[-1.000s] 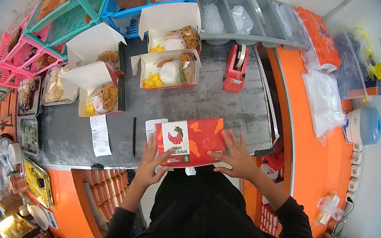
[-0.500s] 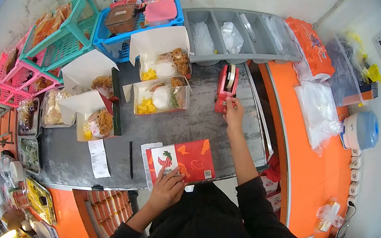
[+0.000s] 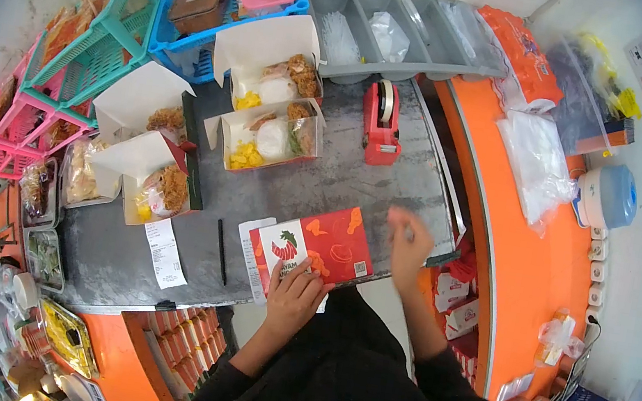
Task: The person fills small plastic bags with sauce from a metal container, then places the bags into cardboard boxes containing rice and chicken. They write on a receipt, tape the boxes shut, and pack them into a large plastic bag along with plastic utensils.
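A closed red food box (image 3: pixel 336 240) with a white logo panel lies near the front edge of the dark table. My left hand (image 3: pixel 294 296) holds it from the near side, fingers laid over its lid. To the right of the box, my right hand (image 3: pixel 410 251) is raised and smeared by motion. Its thumb and forefinger look pinched together; whatever is between them is too blurred to make out. Farther back on the table stands a red tape dispenser (image 3: pixel 382 131), apart from both hands. A paper slip (image 3: pixel 257 253) is partly under the box's left side.
Open boxes of chicken and rice (image 3: pixel 272 139) stand at the left and back. A receipt (image 3: pixel 165 252) and a black pen (image 3: pixel 222 252) lie left of the red box. Behind are a grey divided tray (image 3: pixel 348 72) and a blue basket (image 3: pixel 179 67). Plastic bags (image 3: pixel 534 162) lie on the orange counter.
My right hand has left the tape dispenser and come back toward the red box. My left hand stays on the box. The view has shifted slightly.
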